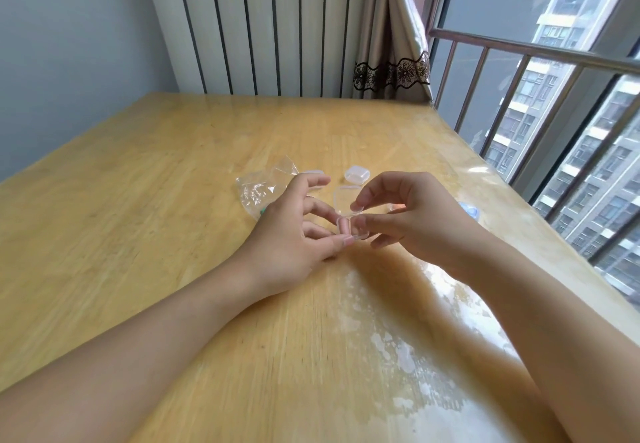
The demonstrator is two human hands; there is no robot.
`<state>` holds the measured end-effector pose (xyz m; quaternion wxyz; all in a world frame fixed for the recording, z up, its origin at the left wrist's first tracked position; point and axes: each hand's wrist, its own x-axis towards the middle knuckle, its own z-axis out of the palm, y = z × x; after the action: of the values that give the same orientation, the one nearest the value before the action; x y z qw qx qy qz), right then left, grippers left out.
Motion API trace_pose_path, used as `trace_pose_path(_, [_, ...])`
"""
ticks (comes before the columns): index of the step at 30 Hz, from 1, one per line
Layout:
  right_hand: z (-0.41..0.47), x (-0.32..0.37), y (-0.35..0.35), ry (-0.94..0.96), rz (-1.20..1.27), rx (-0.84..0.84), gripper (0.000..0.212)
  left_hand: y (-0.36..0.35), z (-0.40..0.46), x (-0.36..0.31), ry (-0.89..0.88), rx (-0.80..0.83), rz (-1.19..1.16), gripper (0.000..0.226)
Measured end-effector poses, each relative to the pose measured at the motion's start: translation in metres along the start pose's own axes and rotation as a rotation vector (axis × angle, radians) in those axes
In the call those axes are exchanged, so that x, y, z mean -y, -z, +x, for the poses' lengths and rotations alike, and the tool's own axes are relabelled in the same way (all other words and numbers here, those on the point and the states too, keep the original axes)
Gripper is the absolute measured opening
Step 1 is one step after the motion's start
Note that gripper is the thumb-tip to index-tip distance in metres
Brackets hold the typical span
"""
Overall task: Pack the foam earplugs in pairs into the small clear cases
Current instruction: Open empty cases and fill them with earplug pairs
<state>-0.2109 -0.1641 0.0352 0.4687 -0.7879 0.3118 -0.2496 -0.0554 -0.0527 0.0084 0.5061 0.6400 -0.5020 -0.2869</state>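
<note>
Between my two hands sits a small clear case [346, 212] with its lid swung up. My left hand [294, 231] pinches its lower edge with thumb and forefinger. From the other side my right hand [412, 214] pinches the case, one fingertip on the raised lid. Whether earplugs lie inside I cannot tell. A second clear case [357, 174], closed, stands just beyond on the wooden table [173, 200]. Another pale case [313, 174] peeks out behind my left fingers. A green bit [263, 211] shows at my left hand's far edge.
A crumpled clear plastic bag [265, 188] lies left of the cases. Behind my right hand, a bluish clear item [468, 210] rests near the table's right edge. A radiator and curtain stand at the back, with a railed window on the right.
</note>
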Motion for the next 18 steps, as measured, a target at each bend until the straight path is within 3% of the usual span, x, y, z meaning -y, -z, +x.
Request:
trace_pose_path(12, [-0.0011,0.0054,0.0053,-0.129,0.278,0.065,0.01,0.0048,0.0035,0.0006,0.069,0.008,-0.142,0.042])
trace_pose_path(15, [-0.0011,0.0052,0.0069,-0.124,0.262,0.102,0.024,0.0054,0.0034,0.0004,0.056,0.003,-0.147,0.04])
trace_pose_path(18, [-0.003,0.0037,0.0057,0.005,0.099,0.137,0.044,0.0055,0.0025,-0.002,0.025,-0.011,-0.16,0.035])
